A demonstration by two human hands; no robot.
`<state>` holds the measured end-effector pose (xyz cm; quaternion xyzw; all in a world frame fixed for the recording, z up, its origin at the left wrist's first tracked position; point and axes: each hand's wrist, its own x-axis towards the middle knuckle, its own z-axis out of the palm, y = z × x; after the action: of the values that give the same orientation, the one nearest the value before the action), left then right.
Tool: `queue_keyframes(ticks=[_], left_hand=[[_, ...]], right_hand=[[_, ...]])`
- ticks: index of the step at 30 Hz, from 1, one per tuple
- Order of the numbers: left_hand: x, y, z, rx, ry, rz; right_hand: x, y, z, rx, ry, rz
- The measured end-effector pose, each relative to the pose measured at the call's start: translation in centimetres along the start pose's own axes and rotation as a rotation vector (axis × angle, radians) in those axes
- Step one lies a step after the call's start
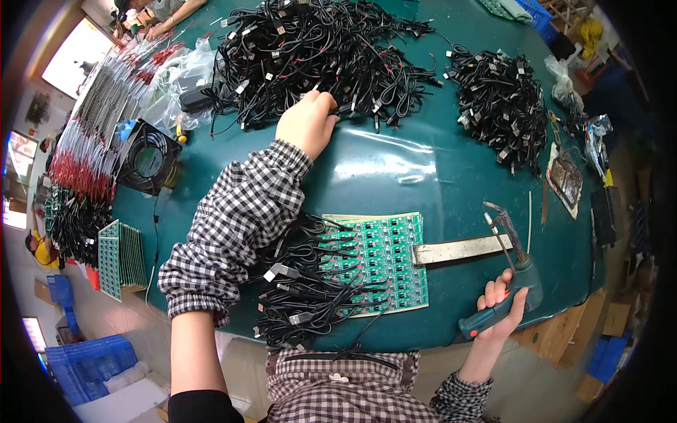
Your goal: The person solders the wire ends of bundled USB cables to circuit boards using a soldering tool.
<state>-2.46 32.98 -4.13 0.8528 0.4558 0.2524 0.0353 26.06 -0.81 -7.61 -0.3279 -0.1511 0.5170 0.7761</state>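
Observation:
My left hand (309,125) reaches to the near edge of a large heap of black USB cables (289,60); its fingers are closed on a cable there, though the fingertips are partly hidden. In my right hand (499,310) is a teal soldering gun (525,285), its metal tip pointing up and away from me. Between my arms lies a green circuit board panel (388,261) with rows of small parts. Black USB cables (296,307) run from its left side and bunch up under my left forearm. A flat metal strip (462,249) rests with one end on the panel.
A second cable heap (497,102) lies at the right rear. To the left stand a small black fan (149,156), stacked green panels (121,259) and bundled red-and-white wires (99,134). A soldering pad (564,180) sits far right. Another person's arm (173,17) shows top left.

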Motion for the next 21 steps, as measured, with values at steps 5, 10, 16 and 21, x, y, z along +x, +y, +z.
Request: queue_keyframes(ticks=[5,10,16,21], left_hand=[[-2.2,0.7,-2.3,-0.045,0.006,0.096],[-2.8,0.5,-1.2,-0.079,-0.074,-0.089],[-3.0,0.3,-4.7,-0.254,0.054,-0.136],[-5.9,-1.7,-9.4,-0.206,-0.263,-0.009]], right_hand=[[-0.4,-0.3,-0.3,-0.042,0.039,-0.013],[-0.1,-0.6,-0.2,-0.019,-0.056,0.029],[-0.1,-0.4,-0.1,-0.032,-0.039,0.021],[-0.3,-0.7,-0.2,-0.036,-0.031,0.022]])
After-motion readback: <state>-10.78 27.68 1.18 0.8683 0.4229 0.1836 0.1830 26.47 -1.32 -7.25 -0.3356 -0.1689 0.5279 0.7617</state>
